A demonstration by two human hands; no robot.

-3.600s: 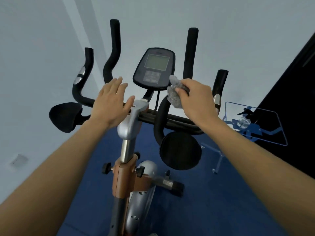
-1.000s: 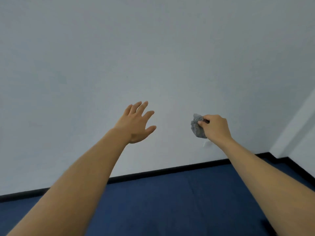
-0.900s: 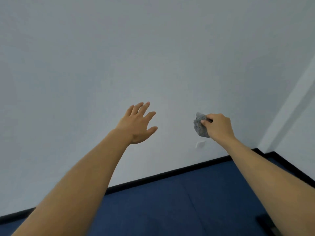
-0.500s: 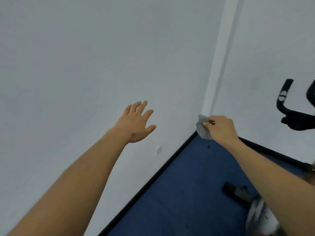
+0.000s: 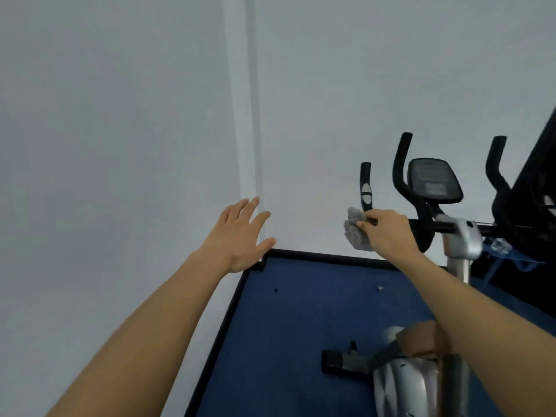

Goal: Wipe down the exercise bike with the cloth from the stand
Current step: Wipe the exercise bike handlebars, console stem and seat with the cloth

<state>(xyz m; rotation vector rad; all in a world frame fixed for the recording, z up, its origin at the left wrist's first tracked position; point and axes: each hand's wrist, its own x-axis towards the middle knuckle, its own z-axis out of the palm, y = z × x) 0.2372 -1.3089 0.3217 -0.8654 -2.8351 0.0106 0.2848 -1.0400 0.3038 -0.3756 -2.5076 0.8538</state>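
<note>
The exercise bike (image 5: 457, 233) stands at the right, with black handlebars, a dark console (image 5: 433, 183) and a silver and brown frame below. My right hand (image 5: 388, 233) pinches a crumpled grey cloth (image 5: 356, 231), which hangs just left of the leftmost black grip (image 5: 366, 188). Whether the cloth touches the bar, I cannot tell. My left hand (image 5: 240, 236) is held out in the air in front of the room corner, fingers spread, holding nothing.
White walls meet in a corner (image 5: 251, 115) ahead, with a black skirting along the blue floor (image 5: 301, 326). A blue wire stand (image 5: 511, 260) with a clear bottle shows behind the bike at the right. A dark panel fills the far right edge.
The view swung right from bare wall back to the bike. My right hand, still pinching the cloth, now sits by the left handlebar grip. My left hand stays open and raised.
</note>
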